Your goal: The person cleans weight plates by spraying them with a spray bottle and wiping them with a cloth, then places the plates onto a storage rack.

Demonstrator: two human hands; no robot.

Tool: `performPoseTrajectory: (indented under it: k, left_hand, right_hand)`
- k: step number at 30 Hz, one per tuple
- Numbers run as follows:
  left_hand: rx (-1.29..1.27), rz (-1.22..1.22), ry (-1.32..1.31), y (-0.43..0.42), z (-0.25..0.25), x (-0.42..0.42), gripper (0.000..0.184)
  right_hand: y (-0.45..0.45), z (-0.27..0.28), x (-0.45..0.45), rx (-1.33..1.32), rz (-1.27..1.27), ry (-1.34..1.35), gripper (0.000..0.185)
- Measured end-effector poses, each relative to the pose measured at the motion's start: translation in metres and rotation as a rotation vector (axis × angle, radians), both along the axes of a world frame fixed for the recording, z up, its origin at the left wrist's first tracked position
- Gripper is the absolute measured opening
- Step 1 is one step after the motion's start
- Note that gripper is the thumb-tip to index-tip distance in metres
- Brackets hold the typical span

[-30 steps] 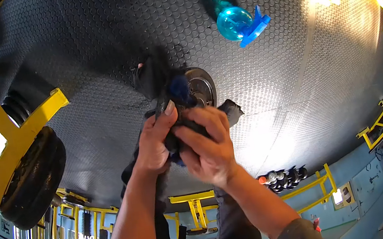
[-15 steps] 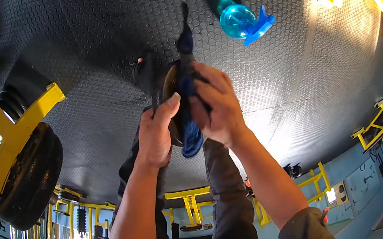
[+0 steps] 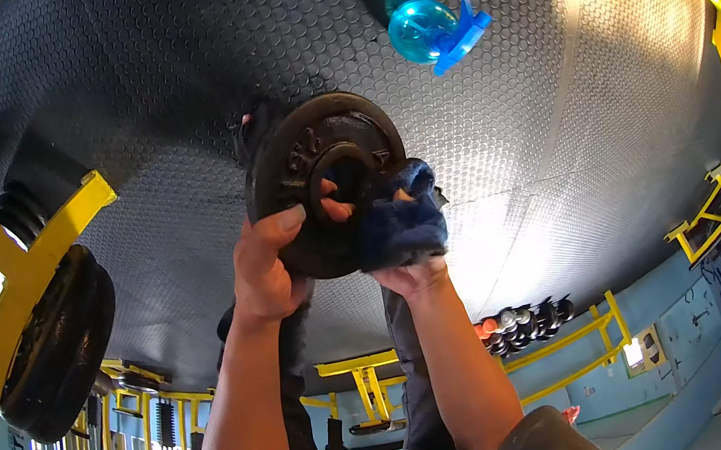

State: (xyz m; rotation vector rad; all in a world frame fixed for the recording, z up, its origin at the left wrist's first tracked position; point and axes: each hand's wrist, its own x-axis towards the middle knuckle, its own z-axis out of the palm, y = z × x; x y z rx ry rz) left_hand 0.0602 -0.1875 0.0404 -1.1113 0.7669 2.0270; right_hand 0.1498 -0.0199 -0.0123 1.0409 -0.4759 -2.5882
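The left hand was clamped on the rim of a round black weight plate, its thumb laid over the near face at the lower left as viewed. The plate was held up in front of the person's legs, above the dark studded rubber floor, its face turned toward the camera and showing raised markings too blurred to read. The right hand was closed on a dark blue fluffy cloth, which bunched across it and overlapped the plate's lower right edge; a bit of one digit poked out above the cloth, and the heel of the palm showed below. Fingertips could be seen through the plate's center hole — I cannot tell which hand they belonged to.

Beyond the plate, toward the upper right of the view, a spray bottle with a clear turquoise body and a bright blue trigger head was on the floor, well apart from both hands. At the left, large black weight plates hung beside a yellow steel frame, and a row of dumbbells lay low on the right, near a pale blue wall
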Motion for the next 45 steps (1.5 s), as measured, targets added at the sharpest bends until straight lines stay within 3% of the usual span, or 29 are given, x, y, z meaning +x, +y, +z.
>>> performPoseTrajectory:
  k: [1, 3, 4, 5, 7, 9, 11, 12, 13, 14, 15, 17, 18, 19, 20, 21, 22, 25, 27, 29, 30, 31, 33, 35, 37, 38, 42, 45]
  left_hand:
    - [0.031, -0.036, 0.101, -0.003, -0.002, 0.001, 0.049]
    - [0.062, -0.084, 0.203, -0.003, -0.001, -0.001, 0.052]
    - [0.087, -0.088, 0.175, -0.001, 0.003, -0.003, 0.060]
    - [0.111, -0.089, 0.142, 0.002, 0.007, -0.004, 0.069]
    - [-0.021, -0.094, 0.187, 0.013, 0.010, -0.007, 0.077]
    - [-0.153, -0.096, 0.247, 0.030, 0.019, -0.010, 0.086]
    - [-0.248, 0.137, 0.157, 0.048, 0.034, -0.009, 0.084]
    - [-0.071, 0.274, 0.331, 0.051, 0.015, 0.017, 0.091]
    - [-0.079, 0.265, 0.345, 0.046, 0.009, 0.025, 0.091]
    - [0.130, 0.368, 0.279, 0.038, 0.005, 0.030, 0.096]
    - [0.340, 0.468, 0.205, 0.031, 0.005, 0.032, 0.102]
    - [0.399, 0.443, 0.180, 0.026, 0.008, 0.032, 0.108]
    - [0.348, 0.356, 0.194, 0.028, 0.009, 0.028, 0.108]
    - [0.296, 0.272, 0.208, 0.033, 0.011, 0.024, 0.109]
    - [0.457, 0.320, 0.262, 0.043, 0.015, 0.020, 0.105]
    - [0.451, 0.322, 0.263, 0.049, 0.016, 0.022, 0.105]
    - [0.497, 0.330, 0.246, 0.054, 0.016, 0.024, 0.106]
    - [0.517, 0.345, 0.187, 0.057, 0.018, 0.028, 0.108]
    - [0.462, 0.356, 0.105, 0.058, 0.019, 0.033, 0.112]
    - [0.410, 0.362, 0.030, 0.059, 0.018, 0.035, 0.115]
    - [0.379, 0.366, -0.015, 0.060, 0.018, 0.037, 0.116]
    - [0.379, 0.365, -0.022, 0.063, 0.027, 0.027, 0.116]
    - [0.447, 0.432, -0.026, 0.069, 0.045, 0.003, 0.101]
    - [0.442, 0.430, -0.038, 0.068, 0.044, 0.004, 0.100]
    - [0.435, 0.435, -0.051, 0.068, 0.041, 0.004, 0.098]
    - [0.431, 0.437, -0.067, 0.068, 0.040, 0.007, 0.097]
    - [0.416, 0.450, -0.116, 0.065, 0.037, 0.016, 0.093]
    - [0.407, 0.475, -0.141, 0.065, 0.032, 0.024, 0.090]
  right_hand:
    - [0.002, 0.002, -0.001, 0.002, -0.012, 0.008, 0.042]
    - [0.005, 0.015, -0.003, 0.507, 0.034, 0.238, 0.048]
    - [0.010, 0.037, -0.021, 0.700, 0.261, 0.059, 0.043]
    - [0.015, 0.050, -0.027, 0.640, 0.207, -0.090, 0.045]
    - [0.041, 0.065, -0.013, 1.601, 0.963, 0.304, 0.054]
    - [0.044, 0.093, -0.041, 1.622, 0.941, 0.256, 0.059]
    - [0.042, 0.112, -0.067, 1.637, 0.898, 0.215, 0.064]
    - [0.041, 0.115, -0.073, 1.875, 0.935, 0.492, 0.068]
    - [0.038, 0.115, -0.075, 2.100, 0.951, 0.785, 0.072]
    - [0.030, 0.118, -0.071, 2.154, 0.973, 0.873, 0.059]
    - [0.020, 0.128, -0.063, 2.169, 1.023, 0.896, 0.078]
    - [0.007, 0.126, -0.035, 2.182, 0.812, 0.874, 0.073]
    - [0.002, 0.123, -0.017, 2.211, 0.693, 0.858, 0.057]
    - [0.001, 0.115, -0.005, 2.202, 0.688, 0.864, 0.057]
    - [0.003, 0.109, 0.005, 2.222, 0.560, 0.824, 0.049]
    - [0.006, 0.105, 0.014, 2.241, 0.434, 0.778, 0.041]
    - [0.012, 0.105, 0.020, 2.227, 0.463, 0.744, 0.031]
    - [0.020, 0.112, 0.028, 2.246, 0.586, 0.602, 0.029]
    - [0.023, 0.111, 0.046, 2.122, 0.648, 0.541, 0.035]
    - [0.013, 0.107, 0.058, 1.962, 0.636, 0.124, 0.043]
    - [0.013, 0.111, 0.038, 1.820, 0.465, 0.126, 0.043]
    - [0.015, 0.110, 0.035, 1.820, 0.469, 0.118, 0.043]
    - [0.024, 0.109, 0.034, 0.924, 0.162, -0.489, 0.046]
    - [0.032, 0.111, 0.023, 0.924, 0.202, -0.387, 0.046]
    - [0.032, 0.115, 0.013, 1.600, 0.528, -0.128, 0.041]
    - [0.030, 0.116, 0.014, 1.791, 0.494, -0.046, 0.036]
    - [0.043, 0.117, -0.009, 2.083, 0.636, 0.159, 0.039]
    - [0.057, 0.101, -0.061, 2.036, 0.863, 0.319, 0.044]
